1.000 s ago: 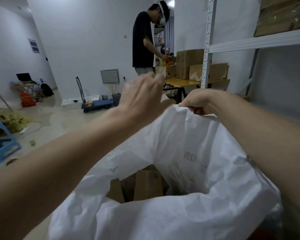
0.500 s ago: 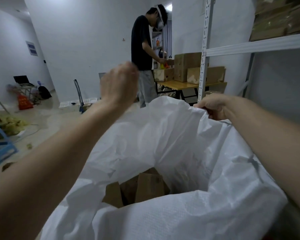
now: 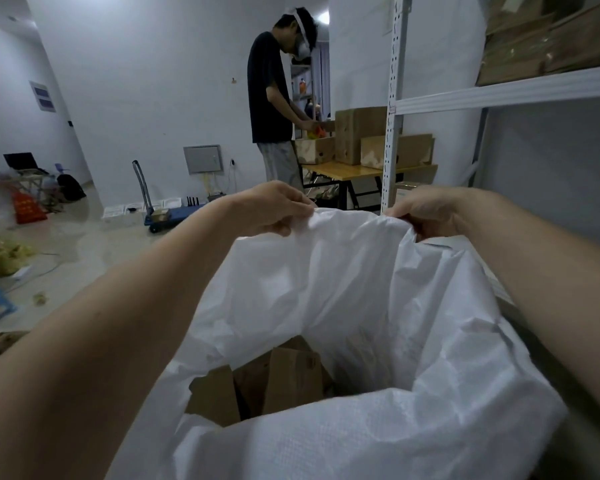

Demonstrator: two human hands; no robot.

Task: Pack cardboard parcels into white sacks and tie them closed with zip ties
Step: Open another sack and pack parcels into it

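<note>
No legible text anywhere

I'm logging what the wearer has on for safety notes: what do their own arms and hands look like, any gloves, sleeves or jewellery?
Both forearms come in bare from the lower corners of the head view; no sleeve shows in frame. The left hand and right hand wear no gloves. No watch, ring or wristband is visible on the parts shown.

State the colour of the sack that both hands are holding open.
White; the sack shows best in the head view.

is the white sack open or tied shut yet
Open. Both the left hand and right hand grip the white sack at its far rim; cardboard parcels show inside.
</note>
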